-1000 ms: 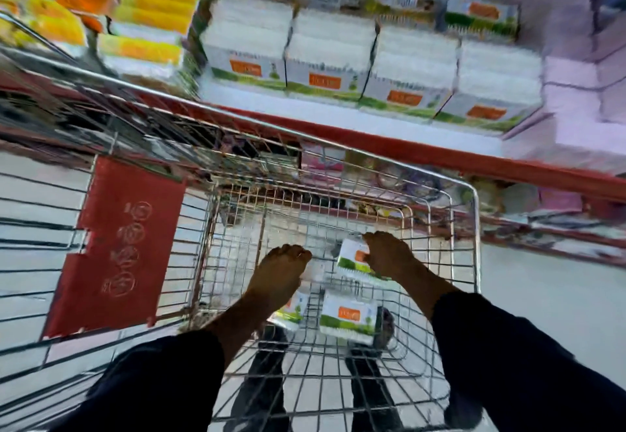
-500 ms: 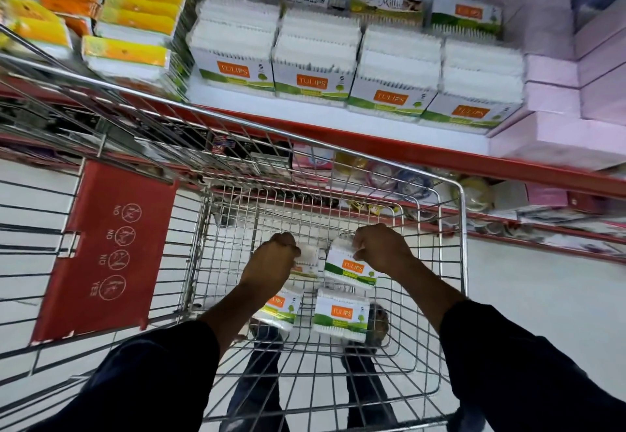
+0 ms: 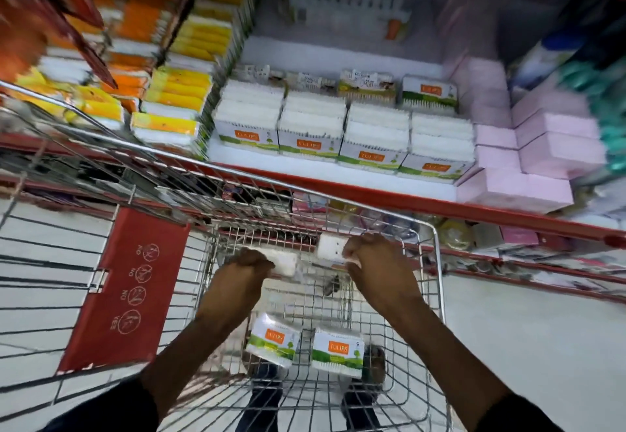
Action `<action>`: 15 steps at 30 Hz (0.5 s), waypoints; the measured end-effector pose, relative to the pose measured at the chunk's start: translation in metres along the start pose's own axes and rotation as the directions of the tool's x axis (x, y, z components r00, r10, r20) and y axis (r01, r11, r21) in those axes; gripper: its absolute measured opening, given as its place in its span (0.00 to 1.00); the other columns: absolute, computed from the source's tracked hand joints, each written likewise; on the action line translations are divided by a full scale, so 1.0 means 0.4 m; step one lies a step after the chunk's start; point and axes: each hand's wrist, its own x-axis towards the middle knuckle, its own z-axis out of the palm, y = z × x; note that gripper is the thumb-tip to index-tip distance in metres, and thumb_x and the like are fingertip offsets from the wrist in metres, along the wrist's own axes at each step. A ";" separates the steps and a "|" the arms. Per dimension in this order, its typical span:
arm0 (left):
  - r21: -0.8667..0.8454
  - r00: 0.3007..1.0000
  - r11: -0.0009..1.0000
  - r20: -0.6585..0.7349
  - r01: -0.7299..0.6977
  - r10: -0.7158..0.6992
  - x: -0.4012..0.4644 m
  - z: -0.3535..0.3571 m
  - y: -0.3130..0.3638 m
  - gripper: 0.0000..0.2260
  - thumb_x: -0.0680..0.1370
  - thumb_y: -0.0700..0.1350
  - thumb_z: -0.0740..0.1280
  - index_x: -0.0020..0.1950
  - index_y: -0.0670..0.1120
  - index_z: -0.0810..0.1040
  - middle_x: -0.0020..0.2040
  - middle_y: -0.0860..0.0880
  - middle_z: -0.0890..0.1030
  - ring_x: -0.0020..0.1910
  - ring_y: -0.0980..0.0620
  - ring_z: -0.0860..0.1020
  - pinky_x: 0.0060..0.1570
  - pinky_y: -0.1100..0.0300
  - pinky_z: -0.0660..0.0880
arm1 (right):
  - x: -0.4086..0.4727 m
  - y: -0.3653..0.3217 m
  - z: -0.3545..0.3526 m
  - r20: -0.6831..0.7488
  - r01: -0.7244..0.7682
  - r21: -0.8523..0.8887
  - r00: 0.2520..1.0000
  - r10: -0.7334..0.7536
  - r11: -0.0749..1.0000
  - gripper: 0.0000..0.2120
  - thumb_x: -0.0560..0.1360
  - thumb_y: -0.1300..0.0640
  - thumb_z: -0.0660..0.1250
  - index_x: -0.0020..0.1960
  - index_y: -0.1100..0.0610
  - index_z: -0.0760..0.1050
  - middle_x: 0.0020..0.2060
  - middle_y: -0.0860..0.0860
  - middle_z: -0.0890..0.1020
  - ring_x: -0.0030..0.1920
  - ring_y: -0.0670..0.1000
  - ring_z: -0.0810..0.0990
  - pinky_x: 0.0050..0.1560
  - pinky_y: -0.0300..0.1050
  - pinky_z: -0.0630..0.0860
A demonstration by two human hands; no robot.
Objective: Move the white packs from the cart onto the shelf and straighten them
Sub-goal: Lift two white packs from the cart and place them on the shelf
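Note:
My left hand (image 3: 244,267) grips one white pack (image 3: 284,261), held up inside the wire cart (image 3: 437,262). Just to its right, my right hand (image 3: 369,255) grips a second white pack (image 3: 330,249) near the cart's far rim. Two more white packs with orange and green labels lie on the cart floor, one on the left (image 3: 273,339) and one on the right (image 3: 337,352). Beyond the cart, the white shelf (image 3: 305,174) with a red front edge carries rows of the same white packs (image 3: 342,133), stacked side by side.
Yellow and orange packs (image 3: 176,93) fill the shelf section to the left. Pink boxes (image 3: 528,160) are stacked to the right of the white packs. A red child-seat flap (image 3: 132,289) hangs at the cart's left. A lower shelf holds mixed goods.
Both hands have closed on a pack each and lifted them from the cart floor toward its far rim. My head has tilted up, showing more of the shelf.

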 end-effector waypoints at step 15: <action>0.042 0.886 0.995 -0.451 -0.095 0.104 0.117 -0.466 -0.016 0.11 0.73 0.38 0.67 0.53 0.40 0.83 0.47 0.43 0.83 0.48 0.42 0.79 0.44 0.51 0.80 | 0.114 -0.206 -0.297 -0.484 0.164 0.107 0.870 -0.093 0.981 0.12 0.71 0.63 0.72 0.53 0.54 0.79 0.46 0.49 0.82 0.49 0.51 0.77 0.49 0.41 0.73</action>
